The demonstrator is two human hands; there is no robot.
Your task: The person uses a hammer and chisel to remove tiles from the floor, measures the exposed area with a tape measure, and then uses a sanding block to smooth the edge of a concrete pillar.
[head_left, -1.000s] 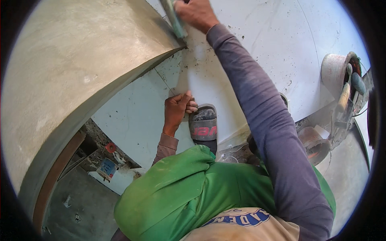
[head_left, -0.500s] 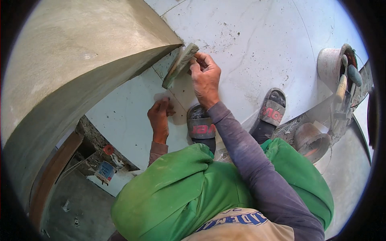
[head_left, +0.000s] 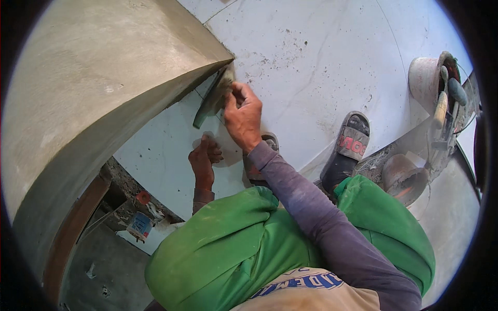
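My right hand (head_left: pixel 245 116) grips a narrow strip of tile (head_left: pixel 211 101), its face smeared with grey mortar. The strip stands tilted close to the foot of the plastered wall (head_left: pixel 119 78), near the wall's corner; whether it touches the wall I cannot tell. Lower and to the left, just over the pale floor tiles (head_left: pixel 161 140), my left hand (head_left: pixel 204 160) is closed, thumb against bent fingers. What that hand holds, if anything, is hidden.
At the right stands a bucket (head_left: pixel 424 78) with trowels and other hand tools (head_left: pixel 441 111). Beside it lies a mortar-crusted container (head_left: pixel 404 179). A rough gap in the floor at left holds a small blue-and-white packet (head_left: pixel 139 226) and a red-orange ring (head_left: pixel 142 197). My sandalled feet (head_left: pixel 353 137) rest on the tiles.
My right hand has moved left and slightly down with the tile strip, bringing it nearer the wall and turning its mortared face. My left hand has dropped slightly.
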